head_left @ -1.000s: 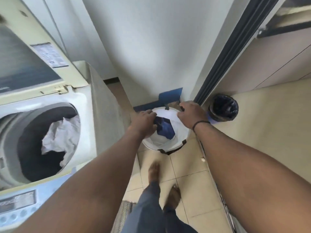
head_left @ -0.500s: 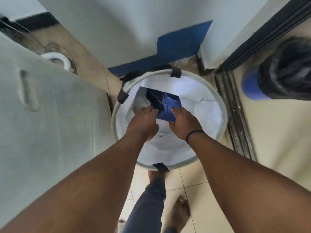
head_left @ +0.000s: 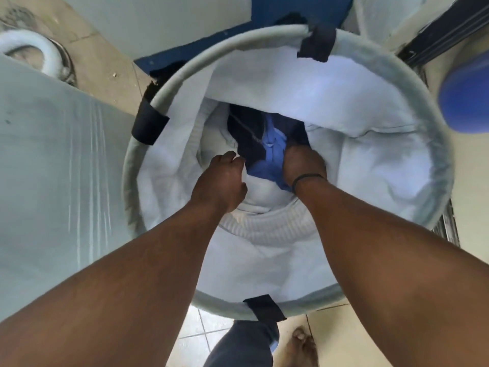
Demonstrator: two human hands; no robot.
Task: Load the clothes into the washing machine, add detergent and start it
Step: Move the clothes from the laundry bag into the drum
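A round white laundry basket (head_left: 412,83) with black handle straps fills the view. Deep inside lie a dark navy garment (head_left: 248,136) with a zip and a light blue cloth (head_left: 264,168), beside a white ribbed garment (head_left: 275,229). My right hand (head_left: 303,164) reaches down into the basket and grips the blue cloth, its fingers buried in the fabric. My left hand (head_left: 222,184) is beside it, fingers curled at the edge of the navy garment; whether it holds the cloth is hidden. The washing machine's drum is out of view.
The grey side of the washing machine (head_left: 53,165) stands at the left, close to the basket. A white hose (head_left: 31,46) lies over a floor drain behind it. A blue bin (head_left: 468,94) sits at the right edge. My bare foot (head_left: 301,345) is on the tiled floor.
I have bent lower over the basket, which now fills the view. Both hands have gone deeper inside, and my right hand has closed on the blue cloth.
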